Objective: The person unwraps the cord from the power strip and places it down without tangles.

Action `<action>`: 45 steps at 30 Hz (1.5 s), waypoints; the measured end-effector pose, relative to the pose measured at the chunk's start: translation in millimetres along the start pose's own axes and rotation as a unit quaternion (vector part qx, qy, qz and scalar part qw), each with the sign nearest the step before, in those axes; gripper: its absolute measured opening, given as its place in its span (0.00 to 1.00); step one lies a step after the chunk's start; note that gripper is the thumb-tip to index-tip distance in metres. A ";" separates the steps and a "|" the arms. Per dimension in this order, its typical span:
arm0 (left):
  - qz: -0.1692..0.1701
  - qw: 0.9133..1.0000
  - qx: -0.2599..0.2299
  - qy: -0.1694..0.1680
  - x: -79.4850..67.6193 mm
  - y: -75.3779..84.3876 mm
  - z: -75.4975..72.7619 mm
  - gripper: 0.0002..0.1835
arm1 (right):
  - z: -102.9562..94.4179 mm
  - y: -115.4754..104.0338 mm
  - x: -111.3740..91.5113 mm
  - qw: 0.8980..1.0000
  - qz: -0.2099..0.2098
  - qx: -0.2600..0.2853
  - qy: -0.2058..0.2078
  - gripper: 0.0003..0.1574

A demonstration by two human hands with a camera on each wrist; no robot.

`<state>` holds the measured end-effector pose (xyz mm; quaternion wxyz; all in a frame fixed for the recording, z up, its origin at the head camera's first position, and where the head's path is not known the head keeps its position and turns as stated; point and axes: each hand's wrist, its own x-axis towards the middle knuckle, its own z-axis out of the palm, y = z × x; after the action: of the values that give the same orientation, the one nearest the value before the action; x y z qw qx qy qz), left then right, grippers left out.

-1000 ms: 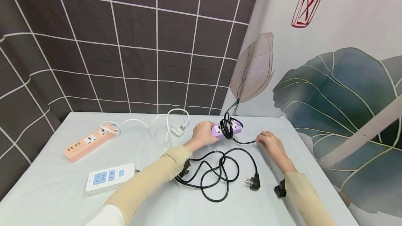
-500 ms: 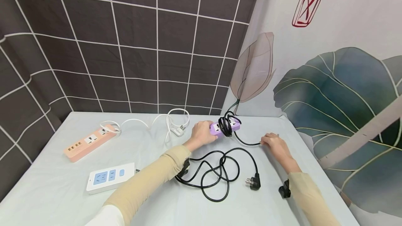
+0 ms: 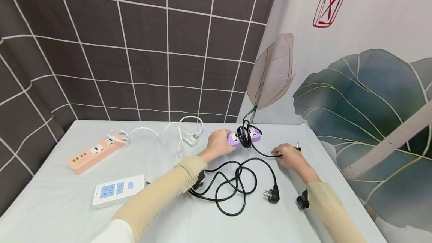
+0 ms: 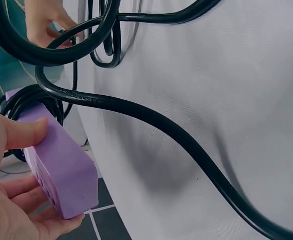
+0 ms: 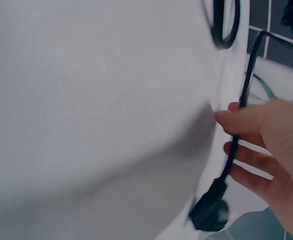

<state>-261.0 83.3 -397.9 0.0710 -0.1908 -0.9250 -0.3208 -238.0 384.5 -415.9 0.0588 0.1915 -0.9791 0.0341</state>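
My left hand [image 3: 217, 145] grips one end of a purple power strip [image 3: 233, 140]. In the left wrist view the thumb lies on one face of the strip [image 4: 71, 160] and the fingers curl under it. A coil of black cord [image 3: 243, 136] is wound round the strip's middle. From it a length of cord [image 3: 268, 155] runs to my right hand [image 3: 291, 157], which pinches it between thumb and fingers. In the right wrist view a black plug [image 5: 209, 212] hangs from the cord just past the fingers, somewhat blurred.
A loosely looped black cord [image 3: 236, 181] with its plug [image 3: 272, 194] lies in front of the hands. At left are a white power strip [image 3: 118, 191] and an orange one [image 3: 96, 155], whose white cord ends in a white plug [image 3: 191, 140]. The table's right edge [image 3: 334, 168] is close.
My right hand drew the cord rightward, then came back slightly left, and a plug now shows beyond it. The purple strip shifted a little left, then right, still in my left hand.
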 end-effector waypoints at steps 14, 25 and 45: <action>0.006 1.000 0.000 -0.010 -3.0 2.6 -1.1 0.27 | -11.1 -20.2 33.3 0.982 0.048 0.175 0.042 0.15; 0.004 1.000 -0.002 -0.017 -4.8 3.8 -2.6 0.26 | -33.7 -29.0 64.6 0.957 0.079 0.250 0.122 0.17; 0.011 0.999 0.022 -0.029 -0.6 0.6 -5.6 0.24 | -45.5 -59.2 82.9 0.972 -0.158 0.138 0.104 0.17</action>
<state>-260.2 80.1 -393.2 0.0520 -0.2084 -0.9314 -0.2939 -287.2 303.1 -357.5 0.1377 0.3452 -0.9110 0.1785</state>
